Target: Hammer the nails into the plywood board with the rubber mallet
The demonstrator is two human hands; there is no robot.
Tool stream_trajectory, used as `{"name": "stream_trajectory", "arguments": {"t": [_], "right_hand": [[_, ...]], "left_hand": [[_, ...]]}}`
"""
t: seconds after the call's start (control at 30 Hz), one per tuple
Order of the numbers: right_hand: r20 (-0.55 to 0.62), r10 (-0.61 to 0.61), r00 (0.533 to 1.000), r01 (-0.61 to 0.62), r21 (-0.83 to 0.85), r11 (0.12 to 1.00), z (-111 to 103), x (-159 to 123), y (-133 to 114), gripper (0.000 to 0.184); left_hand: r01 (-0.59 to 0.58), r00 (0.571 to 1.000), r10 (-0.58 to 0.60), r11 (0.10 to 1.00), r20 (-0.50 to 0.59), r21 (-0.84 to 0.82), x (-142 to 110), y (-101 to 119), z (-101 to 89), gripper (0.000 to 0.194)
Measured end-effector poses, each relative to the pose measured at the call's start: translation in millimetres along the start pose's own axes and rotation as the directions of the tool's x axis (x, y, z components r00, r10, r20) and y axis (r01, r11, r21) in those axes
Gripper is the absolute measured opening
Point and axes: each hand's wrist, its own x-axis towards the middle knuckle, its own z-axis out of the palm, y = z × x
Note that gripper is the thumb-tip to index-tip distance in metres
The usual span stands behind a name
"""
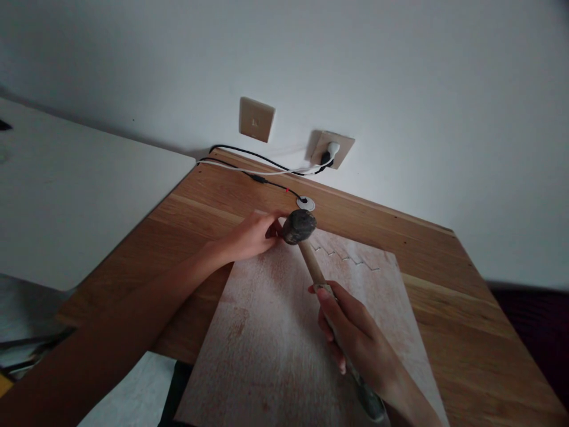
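My right hand (351, 326) is wrapped around the wooden handle of a mallet (300, 226) with a dark, rounded head. The handle slants from the lower right up to the head, which is over the far part of a pale, whitish board (275, 320). My left hand (255, 236) is closed at the board's far left edge, its fingertips curled together just beside the mallet head. The head partly covers those fingertips, so what they pinch is hidden. A thin zigzag line (344, 258), metallic-looking, runs across the board's far right part.
The board lies on a wooden table (448, 308) against a white wall. Black and white cables (262, 178) run along the back to a wall socket (332, 149) and a round cable hole (306, 204). A white panel (89, 190) stands at the left.
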Motion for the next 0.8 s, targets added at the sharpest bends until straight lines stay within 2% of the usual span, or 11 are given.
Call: {"name": "stream_trajectory", "arguments": {"t": [0.13,0.23,0.47,0.6,0.8], "right_hand": [[-0.021,-0.008,1.0,0.008,0.01,1.0,-0.5,-1.7,-1.6,0.059],[0.005,0.002,1.0,-0.002,0.001,1.0,-1.4,-1.3,-1.7,0.06],[0.01,0.013,1.0,-0.013,-0.01,1.0,-0.3,-1.0,-1.3,0.062],[0.024,0.013,1.0,-0.012,-0.019,1.0,0.5,-1.3,-0.4,0.066],[-0.004,0.016,1.0,-0.016,-0.003,1.0,1.0,-4.5,1.0,0.063]], "left_hand": [[0.003,1.0,-0.002,1.0,0.016,-0.013,-0.1,-0.4,-0.8,0.05],[0.003,1.0,-0.003,1.0,0.012,-0.012,0.4,-0.1,-1.5,0.051],[0.005,1.0,-0.005,1.0,0.02,0.005,1.5,-1.4,-2.2,0.048],[0.039,0.999,-0.039,0.999,0.036,0.008,2.1,-0.4,-2.5,0.052],[0.06,0.997,-0.06,0.998,0.038,0.013,2.7,0.4,-2.8,0.055]]}}
